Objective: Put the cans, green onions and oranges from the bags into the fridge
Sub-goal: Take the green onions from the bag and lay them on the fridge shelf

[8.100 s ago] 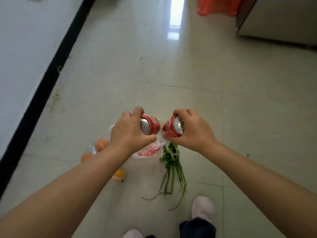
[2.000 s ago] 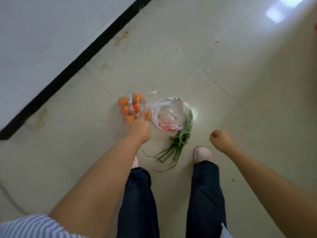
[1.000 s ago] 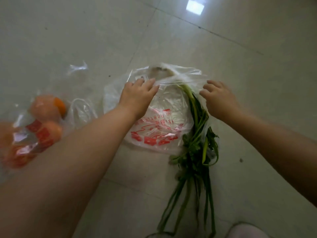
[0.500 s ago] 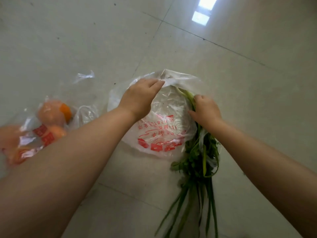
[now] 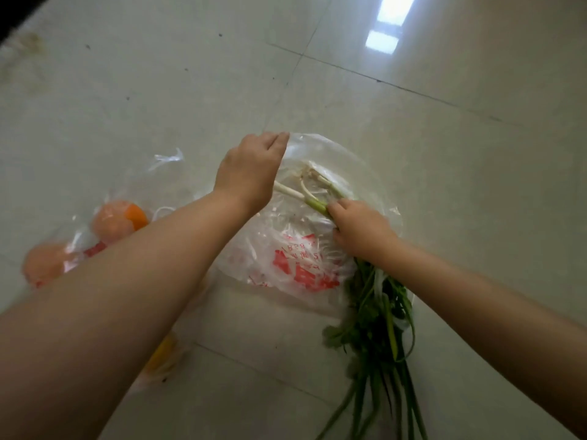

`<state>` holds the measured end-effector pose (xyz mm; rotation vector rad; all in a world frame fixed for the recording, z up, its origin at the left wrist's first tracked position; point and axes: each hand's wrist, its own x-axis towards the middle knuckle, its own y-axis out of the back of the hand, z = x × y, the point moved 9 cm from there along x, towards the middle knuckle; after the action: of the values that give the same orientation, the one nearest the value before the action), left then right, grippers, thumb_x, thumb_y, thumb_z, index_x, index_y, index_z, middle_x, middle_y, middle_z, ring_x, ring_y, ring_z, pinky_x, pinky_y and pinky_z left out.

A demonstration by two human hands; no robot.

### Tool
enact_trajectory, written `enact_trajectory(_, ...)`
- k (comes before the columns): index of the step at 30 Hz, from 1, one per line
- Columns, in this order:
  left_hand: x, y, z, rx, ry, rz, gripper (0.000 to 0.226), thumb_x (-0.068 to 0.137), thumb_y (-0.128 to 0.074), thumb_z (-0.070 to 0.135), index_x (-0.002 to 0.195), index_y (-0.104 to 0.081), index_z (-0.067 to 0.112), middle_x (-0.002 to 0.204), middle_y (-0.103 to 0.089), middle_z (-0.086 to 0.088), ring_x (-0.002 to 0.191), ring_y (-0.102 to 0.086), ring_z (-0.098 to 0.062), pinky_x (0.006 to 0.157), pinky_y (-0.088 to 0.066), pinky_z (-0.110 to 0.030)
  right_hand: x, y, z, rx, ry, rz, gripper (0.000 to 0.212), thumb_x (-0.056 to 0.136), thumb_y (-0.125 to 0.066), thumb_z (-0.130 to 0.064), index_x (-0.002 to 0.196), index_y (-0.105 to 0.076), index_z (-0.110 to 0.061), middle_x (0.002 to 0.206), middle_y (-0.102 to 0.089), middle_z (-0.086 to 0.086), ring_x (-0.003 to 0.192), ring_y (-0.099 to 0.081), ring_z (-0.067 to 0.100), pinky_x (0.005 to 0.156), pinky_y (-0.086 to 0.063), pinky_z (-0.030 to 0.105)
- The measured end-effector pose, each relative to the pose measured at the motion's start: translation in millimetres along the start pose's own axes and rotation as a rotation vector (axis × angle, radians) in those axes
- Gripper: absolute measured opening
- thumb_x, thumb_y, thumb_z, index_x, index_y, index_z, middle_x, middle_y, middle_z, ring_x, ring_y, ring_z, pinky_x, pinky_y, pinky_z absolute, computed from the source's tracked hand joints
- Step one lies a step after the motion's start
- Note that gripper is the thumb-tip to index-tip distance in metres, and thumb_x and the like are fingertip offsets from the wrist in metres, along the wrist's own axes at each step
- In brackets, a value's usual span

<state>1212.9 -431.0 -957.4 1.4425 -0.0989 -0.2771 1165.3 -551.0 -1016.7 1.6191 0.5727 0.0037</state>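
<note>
A clear plastic bag with red print (image 5: pixel 295 268) lies on the floor. Green onions (image 5: pixel 381 315) stick out of it, white roots inside the bag, green leaves trailing toward me. My right hand (image 5: pixel 359 231) grips the onion stalks near their white ends. My left hand (image 5: pixel 249 173) pinches the bag's far edge and holds it up. A second clear bag of oranges (image 5: pixel 117 219) lies to the left, partly hidden by my left forearm. No cans are in view.
The floor is pale glossy tile (image 5: pixel 444 154) with a window reflection at the top right. A dark baseboard strip (image 5: pixel 12 14) runs at the top left corner.
My right hand has closed round the onion stalks inside the bag. My left hand has lifted the bag's edge further, baring the white roots. The camera has moved a little nearer.
</note>
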Motion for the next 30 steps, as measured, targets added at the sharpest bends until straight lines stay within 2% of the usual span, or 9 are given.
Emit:
enact_trajectory(3, -9.7, -5.2, -4.7, 0.031, 0.006, -0.046, 0.070, 0.087, -0.049, -0.007, 0.149, -0.020, 0.008, 0.149, -0.034, -0.010, 0.128, -0.039, -0.032, 0.101, -0.038, -0.040, -3.3, -12.8, -4.9, -0.038, -0.008, -0.105, 0.031, 0.090, -0.043, -0.008, 0.121, -0.049, -0.006, 0.119, -0.054, 0.013, 0.107, -0.054, 0.028, 0.078, -0.046, 0.033)
enact_trajectory(7, -21.5, -10.2, -4.8, 0.042, 0.005, -0.086, 0.067, 0.089, -0.046, -0.006, 0.149, -0.019, 0.006, 0.149, -0.034, -0.012, 0.128, -0.039, -0.032, 0.103, -0.039, -0.041, -6.9, -10.5, -1.8, -0.060, -0.087, -0.066, 0.034, 0.091, -0.042, -0.010, 0.123, -0.050, -0.005, 0.129, -0.045, 0.016, 0.118, -0.043, 0.030, 0.092, -0.044, 0.036)
enact_trajectory(12, -18.6, -6.2, -0.1, 0.047, 0.001, -0.082, 0.070, 0.089, -0.049, -0.004, 0.150, -0.016, 0.007, 0.150, -0.031, -0.010, 0.130, -0.036, -0.030, 0.103, -0.037, -0.037, -2.4, -9.3, 1.0, 0.007, -0.069, -0.137, 0.032, 0.089, -0.048, -0.012, 0.119, -0.054, -0.006, 0.124, -0.049, 0.014, 0.111, -0.050, 0.028, 0.090, -0.047, 0.034)
enact_trajectory(15, -13.8, -2.3, 3.5, 0.069, -0.018, -0.073, 0.071, 0.088, -0.047, -0.007, 0.150, -0.015, 0.007, 0.149, -0.032, -0.010, 0.131, -0.035, -0.030, 0.102, -0.038, -0.037, -5.7, -9.6, -2.9, 0.000, 0.057, -0.297, 0.041, 0.088, -0.053, -0.015, 0.128, -0.052, -0.011, 0.134, -0.046, 0.012, 0.117, -0.049, 0.027, 0.099, -0.045, 0.034)
enact_trajectory(17, -12.7, -2.4, 6.1, 0.085, -0.038, -0.080, 0.071, 0.087, -0.045, -0.009, 0.150, -0.016, 0.007, 0.148, -0.033, -0.011, 0.130, -0.035, -0.030, 0.101, -0.039, -0.038, -14.1, -11.7, -4.5, -0.012, 0.101, -0.433, 0.048, 0.089, -0.053, -0.018, 0.137, -0.044, -0.015, 0.143, -0.039, 0.009, 0.128, -0.043, 0.026, 0.108, -0.038, 0.035)
enact_trajectory(19, -13.3, -5.7, 7.5, 0.104, -0.053, -0.101, 0.071, 0.087, -0.045, -0.008, 0.150, -0.016, 0.008, 0.148, -0.032, -0.009, 0.131, -0.035, -0.030, 0.100, -0.040, -0.037, -18.6, -9.0, -3.3, 0.000, 0.101, -0.484, 0.046, 0.092, -0.049, -0.016, 0.137, -0.044, -0.016, 0.146, -0.039, 0.008, 0.133, -0.040, 0.023, 0.112, -0.032, 0.033)
enact_trajectory(24, -18.9, -16.8, 14.3, 0.156, -0.102, -0.142, 0.068, 0.091, -0.049, -0.001, 0.149, -0.017, 0.010, 0.148, -0.034, -0.007, 0.129, -0.037, -0.027, 0.096, -0.042, -0.035, -18.1, 6.3, 26.9, -0.001, -0.075, -0.447, 0.041, 0.093, -0.039, -0.005, 0.133, -0.049, -0.008, 0.138, -0.051, 0.012, 0.126, -0.048, 0.027, 0.107, -0.036, 0.033)
enact_trajectory(26, -21.7, -19.2, 20.5, 0.184, -0.131, -0.138, 0.070, 0.091, -0.051, 0.002, 0.150, -0.015, 0.012, 0.148, -0.033, -0.006, 0.129, -0.038, -0.026, 0.094, -0.043, -0.035, -17.7, 7.2, 42.3, -0.007, -0.135, -0.427, 0.044, 0.093, -0.037, -0.002, 0.135, -0.045, -0.007, 0.143, -0.045, 0.011, 0.132, -0.042, 0.027, 0.110, -0.031, 0.033)
enact_trajectory(30, -24.2, -19.2, 31.5, 0.239, -0.167, -0.104, 0.079, 0.089, -0.051, 0.003, 0.151, -0.004, 0.014, 0.155, -0.019, -0.002, 0.131, -0.035, -0.025, 0.091, -0.043, -0.033, -14.9, 8.0, 59.5, 0.046, -0.174, -0.305, 0.054, 0.090, -0.036, 0.004, 0.142, -0.035, -0.012, 0.156, -0.019, 0.007, 0.142, -0.025, 0.026, 0.116, -0.023, 0.036)
